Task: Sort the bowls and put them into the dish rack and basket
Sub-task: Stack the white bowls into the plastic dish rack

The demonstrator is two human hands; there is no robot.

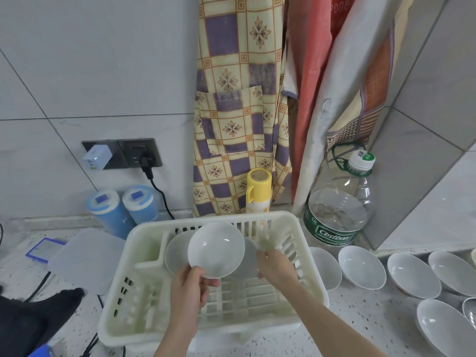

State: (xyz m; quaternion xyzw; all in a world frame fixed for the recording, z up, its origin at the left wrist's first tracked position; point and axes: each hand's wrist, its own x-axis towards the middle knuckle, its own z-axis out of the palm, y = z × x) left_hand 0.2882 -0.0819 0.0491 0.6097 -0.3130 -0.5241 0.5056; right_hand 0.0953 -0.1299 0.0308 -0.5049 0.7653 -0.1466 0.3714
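A cream plastic dish rack (121, 300) stands on the counter in front of me. My left hand (192, 286) pinches the lower rim of a white bowl (216, 249), tilted on edge over the rack's back part. Another white bowl (176, 253) stands on edge just behind it to the left. My right hand (274, 266) reaches into the rack at the right and touches a grey dish (248, 261) that is mostly hidden behind the held bowl. Several white bowls (362, 266) lie on the counter to the right of the rack.
A large clear water bottle (337, 212) and a yellow spray can (258, 191) stand behind the rack. Two blue canisters (121, 210), a grey board (85, 258), a wall socket with plugs (123, 153) and cables sit left. Hanging aprons (239, 106) drape over the back wall.
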